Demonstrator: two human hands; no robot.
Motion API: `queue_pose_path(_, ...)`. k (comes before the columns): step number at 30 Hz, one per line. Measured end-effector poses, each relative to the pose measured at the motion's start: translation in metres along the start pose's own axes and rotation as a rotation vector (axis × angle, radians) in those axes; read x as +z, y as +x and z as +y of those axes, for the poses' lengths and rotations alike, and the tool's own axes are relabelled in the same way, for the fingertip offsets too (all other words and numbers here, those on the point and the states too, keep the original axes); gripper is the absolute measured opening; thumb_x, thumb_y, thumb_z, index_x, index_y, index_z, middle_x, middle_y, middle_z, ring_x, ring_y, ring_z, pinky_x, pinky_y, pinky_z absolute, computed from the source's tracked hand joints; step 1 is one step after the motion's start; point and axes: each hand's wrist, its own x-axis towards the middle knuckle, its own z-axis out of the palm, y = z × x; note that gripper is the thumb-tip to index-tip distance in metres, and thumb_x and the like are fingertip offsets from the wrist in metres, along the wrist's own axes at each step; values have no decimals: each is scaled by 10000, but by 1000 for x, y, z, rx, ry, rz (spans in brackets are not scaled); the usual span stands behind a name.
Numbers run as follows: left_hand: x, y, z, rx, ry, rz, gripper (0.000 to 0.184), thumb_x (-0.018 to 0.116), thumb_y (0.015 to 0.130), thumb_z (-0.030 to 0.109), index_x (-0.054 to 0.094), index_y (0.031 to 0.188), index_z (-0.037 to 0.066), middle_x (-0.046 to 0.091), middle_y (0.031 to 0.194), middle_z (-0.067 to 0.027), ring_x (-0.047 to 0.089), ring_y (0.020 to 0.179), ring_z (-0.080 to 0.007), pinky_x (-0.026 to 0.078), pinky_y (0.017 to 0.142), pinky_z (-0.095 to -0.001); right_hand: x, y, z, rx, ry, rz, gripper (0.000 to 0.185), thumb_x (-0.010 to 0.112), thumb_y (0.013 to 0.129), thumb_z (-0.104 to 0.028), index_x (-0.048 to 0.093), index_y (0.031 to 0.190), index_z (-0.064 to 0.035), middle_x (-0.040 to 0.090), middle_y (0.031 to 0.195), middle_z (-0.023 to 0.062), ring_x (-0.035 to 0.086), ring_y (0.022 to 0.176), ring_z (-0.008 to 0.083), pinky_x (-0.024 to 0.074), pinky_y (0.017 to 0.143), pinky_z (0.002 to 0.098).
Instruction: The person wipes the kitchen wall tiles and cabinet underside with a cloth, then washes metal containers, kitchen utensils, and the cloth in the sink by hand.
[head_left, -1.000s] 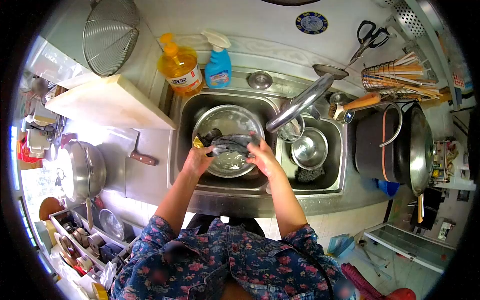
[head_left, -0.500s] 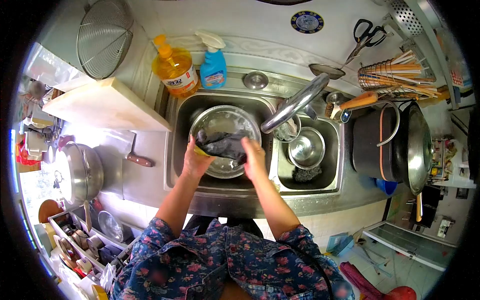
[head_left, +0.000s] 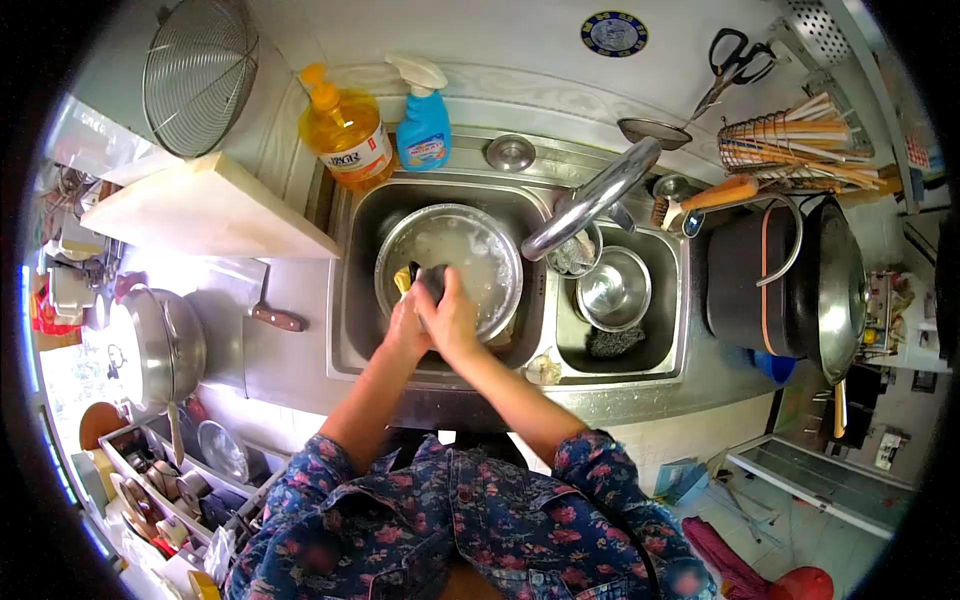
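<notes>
My left hand [head_left: 407, 322] and my right hand [head_left: 452, 318] are pressed together over the near left part of a metal basin [head_left: 383, 240]. Between them is a bunched dark grey cloth [head_left: 432, 283], mostly hidden by my fingers. Something yellow [head_left: 403, 279], its kind unclear, pokes out on the left by my left hand. Cloudy, sudsy water [head_left: 465, 250] lies in the basin, which sits in the left bowl of a steel sink [head_left: 362, 225].
A chrome faucet [head_left: 592, 200] reaches over the divider. The right bowl holds a small metal bowl [head_left: 612, 285] and a dark scouring pad [head_left: 614, 343]. Behind stand a yellow soap bottle [head_left: 345, 140] and a blue spray bottle [head_left: 424, 130]. A knife [head_left: 277, 318] lies left.
Both hands have come together and moved slightly lower. The dark cloth, spread between them before, is now bunched up in their grip.
</notes>
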Motion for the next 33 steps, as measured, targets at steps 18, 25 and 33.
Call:
queue_pose_path(18, -19, 17, 5, -536, -293, 220, 407, 597, 863, 436, 570, 1060, 80, 607, 931, -46, 570, 794, -170, 475, 723, -324, -2, -15, -11, -27, 32, -96, 320, 593, 843, -310, 536, 863, 5, 587, 787, 233, 579, 723, 418, 464, 605, 453)
queue_pose_path(25, 15, 5, 85, -351, -185, 63, 376, 587, 896, 284, 531, 1159, 20, 616, 1043, -69, 601, 928, -161, 497, 813, -323, -27, 33, 73, 232, 56, 39, 457, 757, 722, -222, 547, 1039, 30, 554, 1053, 149, 558, 967, 263, 461, 809, 377)
queue_pose_path(33, 18, 7, 91, -211, 304, -196, 394, 540, 923, 358, 570, 1106, 11, 537, 915, 26, 467, 842, -83, 396, 793, -246, -35, 35, 21, 618, 1273, -264, 314, 560, 912, -296, 567, 1176, -126, 563, 1206, 65, 480, 1140, 193, 355, 980, 344)
